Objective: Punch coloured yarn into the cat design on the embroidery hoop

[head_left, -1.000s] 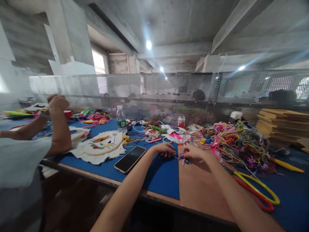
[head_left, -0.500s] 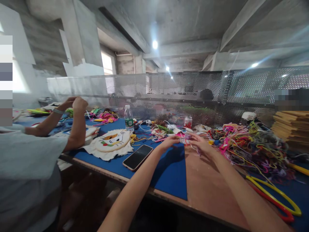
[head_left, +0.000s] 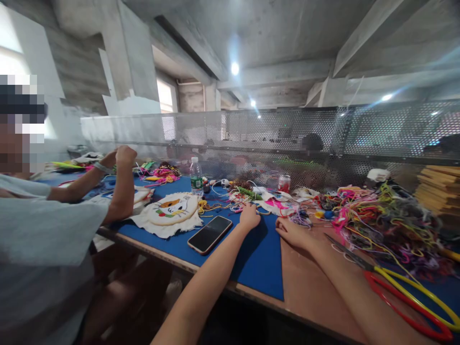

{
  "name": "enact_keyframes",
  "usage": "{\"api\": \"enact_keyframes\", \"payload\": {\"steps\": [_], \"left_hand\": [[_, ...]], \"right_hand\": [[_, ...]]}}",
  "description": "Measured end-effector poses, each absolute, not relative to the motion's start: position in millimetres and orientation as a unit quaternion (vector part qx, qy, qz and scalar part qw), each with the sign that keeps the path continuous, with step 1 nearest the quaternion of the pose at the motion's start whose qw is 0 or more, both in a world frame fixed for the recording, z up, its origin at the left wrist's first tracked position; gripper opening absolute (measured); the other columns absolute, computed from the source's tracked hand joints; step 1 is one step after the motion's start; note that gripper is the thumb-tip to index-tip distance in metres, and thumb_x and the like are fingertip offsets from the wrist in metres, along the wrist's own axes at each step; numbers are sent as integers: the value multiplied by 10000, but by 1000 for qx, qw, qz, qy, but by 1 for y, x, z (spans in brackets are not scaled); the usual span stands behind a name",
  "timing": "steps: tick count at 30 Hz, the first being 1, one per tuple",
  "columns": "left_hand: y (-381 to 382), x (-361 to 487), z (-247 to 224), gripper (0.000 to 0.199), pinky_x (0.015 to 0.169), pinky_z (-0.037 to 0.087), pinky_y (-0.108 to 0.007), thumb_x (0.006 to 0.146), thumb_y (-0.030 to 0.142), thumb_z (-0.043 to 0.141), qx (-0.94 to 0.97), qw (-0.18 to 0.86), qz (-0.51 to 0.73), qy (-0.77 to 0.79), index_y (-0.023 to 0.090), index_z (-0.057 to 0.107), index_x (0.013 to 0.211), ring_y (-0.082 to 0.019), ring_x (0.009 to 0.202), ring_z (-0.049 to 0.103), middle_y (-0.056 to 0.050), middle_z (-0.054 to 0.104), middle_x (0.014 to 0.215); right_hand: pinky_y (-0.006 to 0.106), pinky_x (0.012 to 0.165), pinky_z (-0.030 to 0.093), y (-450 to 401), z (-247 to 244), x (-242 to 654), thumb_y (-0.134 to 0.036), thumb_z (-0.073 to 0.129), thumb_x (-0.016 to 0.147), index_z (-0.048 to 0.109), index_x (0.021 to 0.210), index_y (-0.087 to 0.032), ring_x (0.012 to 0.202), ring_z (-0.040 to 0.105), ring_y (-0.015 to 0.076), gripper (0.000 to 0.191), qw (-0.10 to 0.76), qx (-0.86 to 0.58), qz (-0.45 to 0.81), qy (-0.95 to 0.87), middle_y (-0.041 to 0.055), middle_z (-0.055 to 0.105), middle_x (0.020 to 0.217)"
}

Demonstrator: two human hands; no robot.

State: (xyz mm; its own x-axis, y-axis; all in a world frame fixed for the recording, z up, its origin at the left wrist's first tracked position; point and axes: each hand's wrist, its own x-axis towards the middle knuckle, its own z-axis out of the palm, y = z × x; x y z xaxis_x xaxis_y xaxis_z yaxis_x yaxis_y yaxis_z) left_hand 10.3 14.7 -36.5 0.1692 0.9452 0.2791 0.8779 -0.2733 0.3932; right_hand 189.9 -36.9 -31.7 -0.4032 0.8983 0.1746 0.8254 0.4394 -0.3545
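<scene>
My left hand (head_left: 250, 216) is over the blue mat (head_left: 257, 268), its fingers curled down beside a pink pen-like tool (head_left: 237, 210); whether they grip it is hidden. Loosely bent, my right hand (head_left: 292, 233) lies at the mat's right edge, with nothing visible in its fingers. Just beyond it sits a small bundle of purple yarn (head_left: 301, 219) near white cloth with pink patches (head_left: 276, 205). To the left of my left hand are a phone (head_left: 210, 235) and a hooped cloth with a cat design (head_left: 173, 209).
Large scissors (head_left: 386, 275) with red and yellow handles lie by my right forearm. A tangled yarn heap (head_left: 388, 225) is at right. A water bottle (head_left: 196, 178) and a drink can (head_left: 283, 183) stand before the perforated metal screen (head_left: 247, 129). A co-worker's arms (head_left: 120, 191) are at left.
My hands have moved apart and lower. The purple yarn that was between them now lies on the table. The view has shifted slightly, showing more of the scissors.
</scene>
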Motion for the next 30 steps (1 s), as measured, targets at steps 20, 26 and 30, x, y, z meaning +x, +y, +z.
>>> {"api": "enact_keyframes", "payload": {"steps": [20, 26, 30], "left_hand": [[31, -15, 25, 202, 641, 463, -221, 752, 252, 505, 752, 74, 177, 630, 179, 665, 851, -152, 707, 618, -44, 667, 792], [22, -90, 41, 355, 820, 410, -357, 786, 138, 433, 620, -55, 171, 763, 107, 526, 1127, -269, 1064, 515, -200, 559, 1125], [11, -137, 21, 293, 636, 452, -402, 778, 160, 430, 510, -47, 108, 852, 40, 590, 992, -321, 885, 588, -258, 602, 950]], "right_hand": [[227, 587, 300, -31, -47, 184, -226, 423, 810, 496, 838, -159, 673, 500, 144, 104, 195, -526, 89, -823, 55, 580, 780], [226, 602, 309, -34, -44, 184, -240, 417, 819, 487, 840, -165, 690, 501, 140, 105, 186, -532, 104, -820, 52, 577, 803], [224, 607, 311, -32, -46, 184, -223, 428, 812, 484, 831, -167, 693, 506, 140, 82, 192, -533, 103, -818, 50, 575, 790]]}}
